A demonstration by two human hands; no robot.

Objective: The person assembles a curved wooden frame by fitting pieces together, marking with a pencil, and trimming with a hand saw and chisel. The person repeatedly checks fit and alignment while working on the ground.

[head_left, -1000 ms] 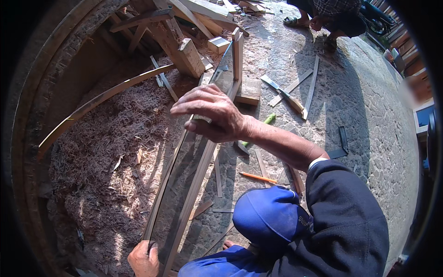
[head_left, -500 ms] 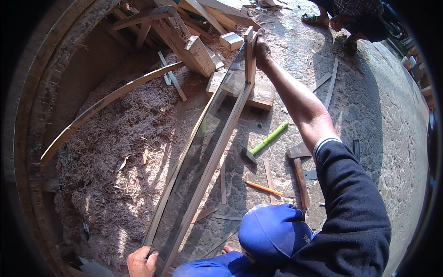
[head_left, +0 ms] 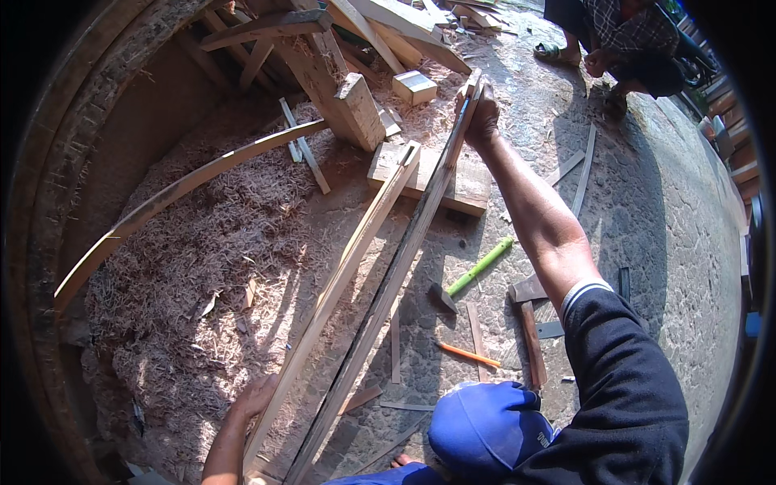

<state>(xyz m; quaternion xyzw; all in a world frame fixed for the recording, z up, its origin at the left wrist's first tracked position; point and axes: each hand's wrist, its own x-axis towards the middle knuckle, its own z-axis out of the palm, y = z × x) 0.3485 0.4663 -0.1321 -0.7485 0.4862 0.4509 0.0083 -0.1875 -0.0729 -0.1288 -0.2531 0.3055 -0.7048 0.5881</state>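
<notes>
You have one piece of lettering [head_left: 545, 438] in view: a short run of small, pale characters on the smooth, bright blue cloth trousers [head_left: 483, 424] over your bent knee. It stands on the side of the knee toward your right arm, right beside the edge of your dark navy, long-sleeved cloth jacket [head_left: 626, 404]. The characters sit at a slant, too small and blurred for you to make out a whole word. You can read no other text, number or sign.
</notes>
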